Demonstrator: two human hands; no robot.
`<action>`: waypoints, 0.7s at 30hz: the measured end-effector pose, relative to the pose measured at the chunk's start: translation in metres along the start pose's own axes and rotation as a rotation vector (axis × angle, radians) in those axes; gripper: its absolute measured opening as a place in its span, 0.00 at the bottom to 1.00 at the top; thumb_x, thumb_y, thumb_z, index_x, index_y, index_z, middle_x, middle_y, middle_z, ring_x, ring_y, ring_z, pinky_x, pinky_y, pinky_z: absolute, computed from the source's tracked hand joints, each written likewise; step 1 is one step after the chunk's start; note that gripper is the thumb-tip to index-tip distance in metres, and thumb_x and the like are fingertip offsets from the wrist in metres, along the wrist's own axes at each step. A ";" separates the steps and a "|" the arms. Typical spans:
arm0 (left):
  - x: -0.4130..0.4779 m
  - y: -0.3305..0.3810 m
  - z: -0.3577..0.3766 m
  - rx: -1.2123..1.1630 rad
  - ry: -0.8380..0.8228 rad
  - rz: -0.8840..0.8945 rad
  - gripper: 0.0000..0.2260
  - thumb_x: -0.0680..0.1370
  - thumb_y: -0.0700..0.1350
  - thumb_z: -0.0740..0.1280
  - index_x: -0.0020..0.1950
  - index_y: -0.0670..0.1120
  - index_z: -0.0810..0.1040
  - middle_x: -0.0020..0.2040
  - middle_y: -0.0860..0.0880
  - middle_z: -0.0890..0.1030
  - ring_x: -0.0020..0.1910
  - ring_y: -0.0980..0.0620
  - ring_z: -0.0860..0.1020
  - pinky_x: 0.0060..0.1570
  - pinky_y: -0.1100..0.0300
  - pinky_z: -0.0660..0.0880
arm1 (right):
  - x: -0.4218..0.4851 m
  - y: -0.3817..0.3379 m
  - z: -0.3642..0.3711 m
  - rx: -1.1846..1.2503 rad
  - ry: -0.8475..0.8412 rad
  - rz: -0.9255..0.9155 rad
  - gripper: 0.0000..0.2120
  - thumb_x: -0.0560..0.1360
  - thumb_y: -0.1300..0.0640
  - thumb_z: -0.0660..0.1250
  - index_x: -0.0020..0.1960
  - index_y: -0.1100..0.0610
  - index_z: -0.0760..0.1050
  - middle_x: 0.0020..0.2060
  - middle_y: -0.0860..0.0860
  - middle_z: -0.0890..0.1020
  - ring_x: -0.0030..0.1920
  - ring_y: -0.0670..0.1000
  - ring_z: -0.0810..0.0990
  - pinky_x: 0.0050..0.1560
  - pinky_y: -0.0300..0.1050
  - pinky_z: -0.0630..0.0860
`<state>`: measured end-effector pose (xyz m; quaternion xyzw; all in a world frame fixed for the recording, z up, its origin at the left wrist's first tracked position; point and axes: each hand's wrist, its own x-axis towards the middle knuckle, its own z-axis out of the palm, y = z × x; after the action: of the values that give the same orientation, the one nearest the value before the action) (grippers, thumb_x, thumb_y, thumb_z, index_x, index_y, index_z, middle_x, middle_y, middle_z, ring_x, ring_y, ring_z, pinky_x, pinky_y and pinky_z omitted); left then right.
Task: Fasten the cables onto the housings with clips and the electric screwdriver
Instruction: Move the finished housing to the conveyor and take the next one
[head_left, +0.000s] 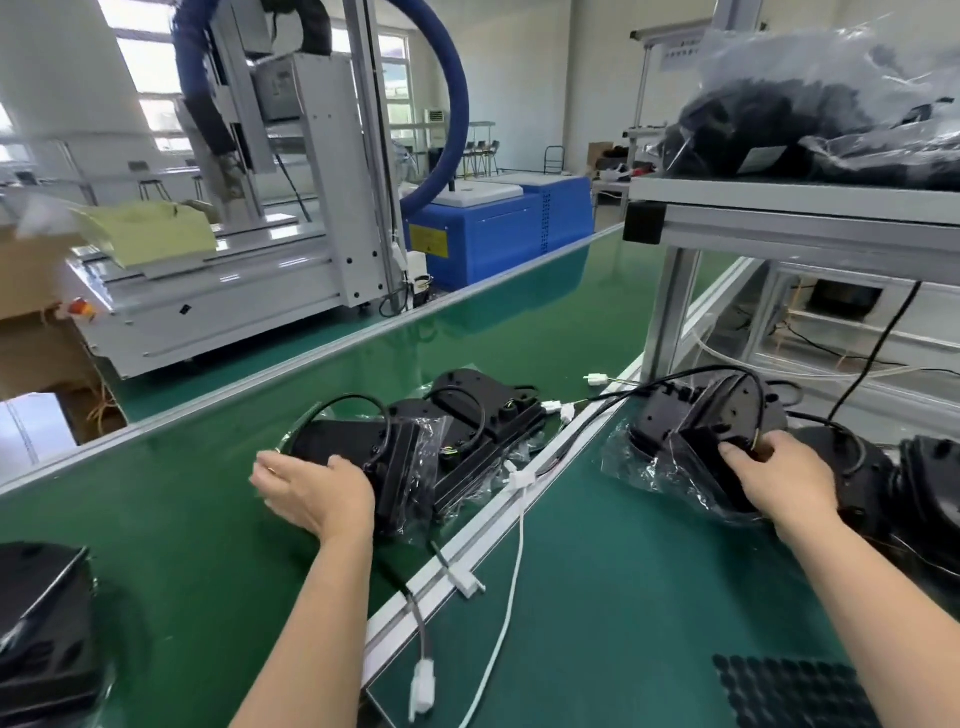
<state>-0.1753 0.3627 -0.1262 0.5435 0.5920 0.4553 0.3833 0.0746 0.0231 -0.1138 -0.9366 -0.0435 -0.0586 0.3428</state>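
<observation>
forearms (311, 634) outstretched; left hand (311, 493) flat on bagged housing (358, 441), right hand (779, 483) gripping second housing (691, 431)

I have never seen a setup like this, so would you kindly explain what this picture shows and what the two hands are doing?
This is no robot: a person wears a camera on the head, which looks down at both bare hands over a green bench. The left hand lies against a black housing in clear wrap. The right hand grips a second housing. Black cables loop over them, and white plugs lie on the bench. No screwdriver shows.
</observation>
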 end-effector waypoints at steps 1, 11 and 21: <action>-0.010 0.007 0.000 -0.030 -0.006 0.089 0.32 0.80 0.37 0.65 0.80 0.38 0.53 0.80 0.42 0.54 0.78 0.40 0.57 0.77 0.47 0.56 | 0.000 -0.001 0.000 0.029 -0.005 -0.006 0.17 0.76 0.47 0.70 0.43 0.62 0.73 0.43 0.62 0.81 0.46 0.63 0.80 0.44 0.53 0.77; -0.166 0.063 0.048 -0.321 -0.891 0.210 0.03 0.81 0.43 0.65 0.51 0.49 0.78 0.55 0.47 0.79 0.54 0.50 0.81 0.62 0.52 0.76 | -0.031 -0.019 -0.021 0.318 -0.079 -0.171 0.12 0.75 0.55 0.72 0.42 0.61 0.72 0.34 0.55 0.80 0.33 0.54 0.84 0.42 0.58 0.82; -0.226 0.075 0.039 -0.185 -1.410 -0.098 0.29 0.76 0.71 0.56 0.70 0.55 0.65 0.63 0.47 0.75 0.58 0.46 0.79 0.45 0.51 0.79 | -0.210 0.003 -0.107 -0.293 -0.178 -0.593 0.15 0.79 0.37 0.58 0.46 0.46 0.57 0.43 0.43 0.61 0.39 0.50 0.69 0.41 0.48 0.66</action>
<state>-0.0901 0.1429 -0.0756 0.6466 0.1855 0.0261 0.7395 -0.1410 -0.0572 -0.0639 -0.9240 -0.3346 -0.0792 0.1673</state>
